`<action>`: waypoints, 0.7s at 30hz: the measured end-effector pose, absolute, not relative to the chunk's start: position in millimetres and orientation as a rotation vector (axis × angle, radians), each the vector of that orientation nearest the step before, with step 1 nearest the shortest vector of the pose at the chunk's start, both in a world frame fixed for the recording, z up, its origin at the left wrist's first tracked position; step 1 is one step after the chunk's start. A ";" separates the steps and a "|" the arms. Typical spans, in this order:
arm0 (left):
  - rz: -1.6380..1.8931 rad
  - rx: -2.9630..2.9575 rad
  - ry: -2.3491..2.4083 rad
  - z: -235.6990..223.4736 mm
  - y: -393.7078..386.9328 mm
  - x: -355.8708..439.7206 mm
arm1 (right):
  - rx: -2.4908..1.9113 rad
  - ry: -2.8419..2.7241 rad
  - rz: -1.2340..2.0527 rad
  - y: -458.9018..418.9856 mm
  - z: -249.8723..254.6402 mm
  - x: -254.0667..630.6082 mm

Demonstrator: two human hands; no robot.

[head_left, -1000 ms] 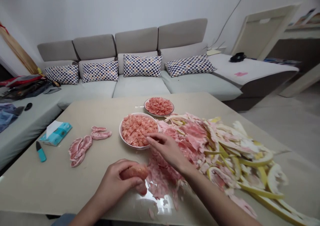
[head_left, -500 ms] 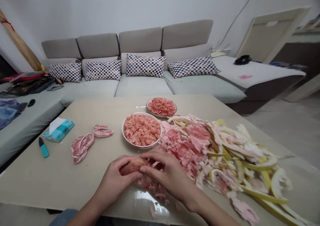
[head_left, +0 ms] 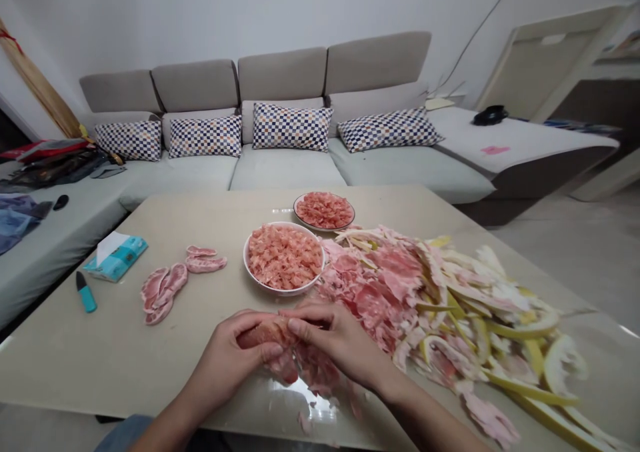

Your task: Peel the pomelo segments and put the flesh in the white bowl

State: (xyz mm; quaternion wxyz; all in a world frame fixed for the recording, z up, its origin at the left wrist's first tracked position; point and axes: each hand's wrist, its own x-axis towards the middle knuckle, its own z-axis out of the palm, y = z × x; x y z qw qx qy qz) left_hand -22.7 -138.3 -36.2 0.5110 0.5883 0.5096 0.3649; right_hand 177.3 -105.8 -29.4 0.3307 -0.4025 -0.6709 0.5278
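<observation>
My left hand point(head_left: 233, 349) and my right hand point(head_left: 333, 339) meet at the table's front, both gripping a pink pomelo segment point(head_left: 265, 334) whose far end is hidden under my right fingers. Shreds of pink pulp point(head_left: 313, 369) lie just below my hands. To the right spreads a large heap of pink membrane and yellow pomelo peel point(head_left: 450, 305). Beyond my hands stands a white bowl point(head_left: 284, 291) heaped with pink pulp, with a pulp-filled white plate point(head_left: 311, 225) behind it. Several whole pink segments point(head_left: 163, 289) lie to the left.
The pale glossy table point(head_left: 90, 352) also holds a blue tissue pack point(head_left: 117, 259) and a small teal marker point(head_left: 86, 292). Behind it stands a grey sofa point(head_left: 285, 172) with checked cushions point(head_left: 290, 127). Clothes and bags point(head_left: 55, 165) lie on its left end.
My right hand has come down from beside the bowl to join my left on the segment. The hands now nearly touch, and the view has shifted slightly.
</observation>
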 end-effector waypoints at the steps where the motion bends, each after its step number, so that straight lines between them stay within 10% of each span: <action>1: 0.876 1.410 1.222 -36.9 -137.8 -23.0 | -1.051 -1.691 1.462 -105.2 -30.6 177.6; 21: 0.887 1.405 1.233 -38.9 -137.7 -23.1 | -1.163 -1.513 1.550 -108.9 -26.9 173.8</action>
